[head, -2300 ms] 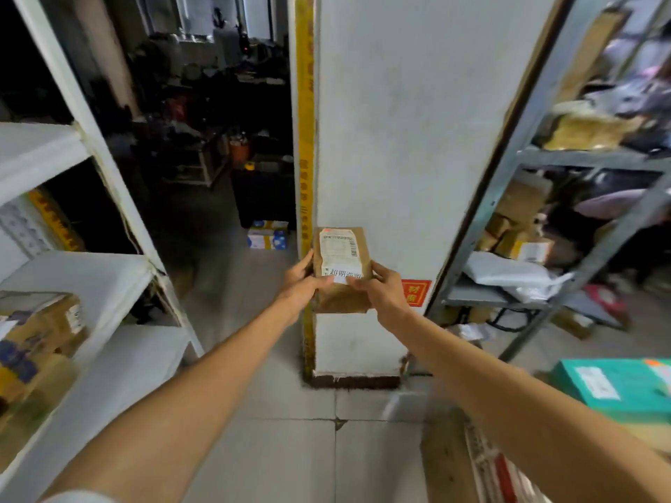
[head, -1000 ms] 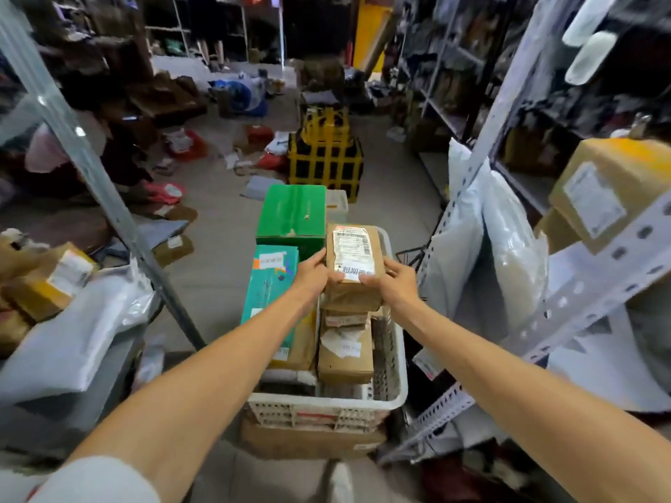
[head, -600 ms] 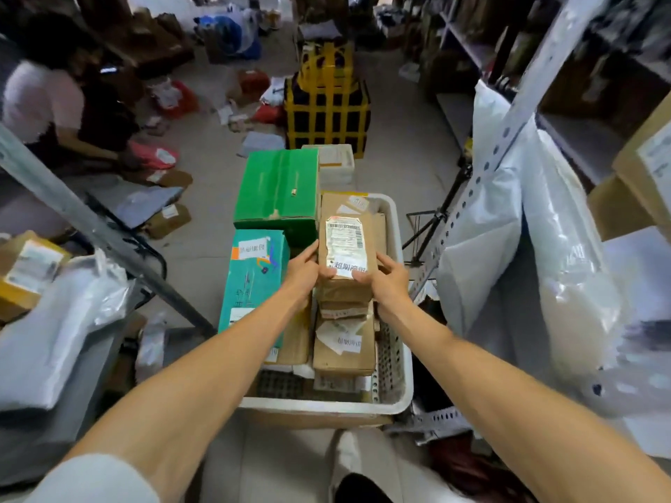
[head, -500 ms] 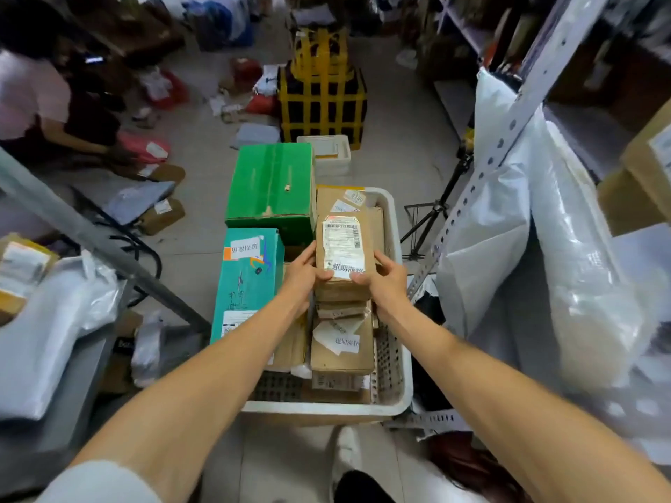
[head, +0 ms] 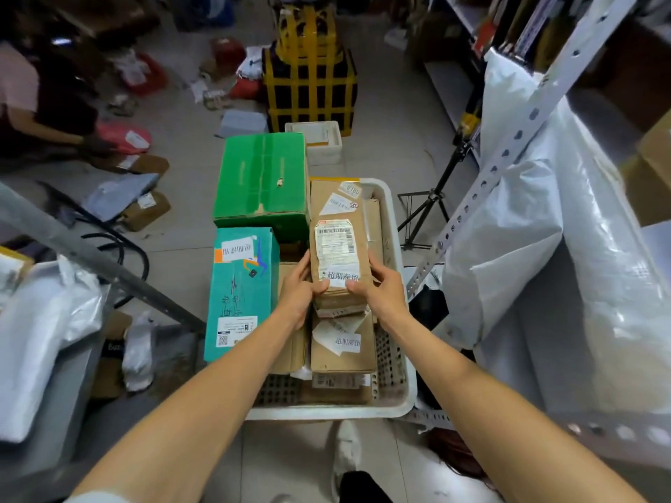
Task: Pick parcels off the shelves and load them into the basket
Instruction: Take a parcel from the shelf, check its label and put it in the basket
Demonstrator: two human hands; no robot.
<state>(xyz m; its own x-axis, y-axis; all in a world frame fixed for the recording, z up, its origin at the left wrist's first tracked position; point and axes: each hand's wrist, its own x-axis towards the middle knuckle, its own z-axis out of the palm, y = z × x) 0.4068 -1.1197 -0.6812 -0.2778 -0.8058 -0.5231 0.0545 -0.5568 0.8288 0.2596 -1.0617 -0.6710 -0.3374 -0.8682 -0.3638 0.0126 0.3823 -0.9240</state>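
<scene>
A small brown cardboard parcel (head: 337,255) with a white shipping label is gripped between my left hand (head: 297,292) on its left edge and my right hand (head: 381,288) on its right edge. I hold it low over the white plastic basket (head: 395,397) on the floor in front of me, just above other brown parcels (head: 343,346) stacked inside. A teal box (head: 241,288) and a green box (head: 263,179) fill the basket's left side and stick out over its rim. Whether the held parcel touches the stack below cannot be told.
A metal shelf post (head: 508,154) and large white plastic bags (head: 544,219) stand close on the right. Another shelf with bagged parcels (head: 40,335) is on the left. A yellow-strapped black bundle (head: 310,78), a tripod (head: 426,208) and loose parcels lie beyond; a person (head: 32,99) crouches far left.
I turned from the white pillar to the basket, still holding the brown parcel in both hands, and brought it down closer to the stack of parcels inside.
</scene>
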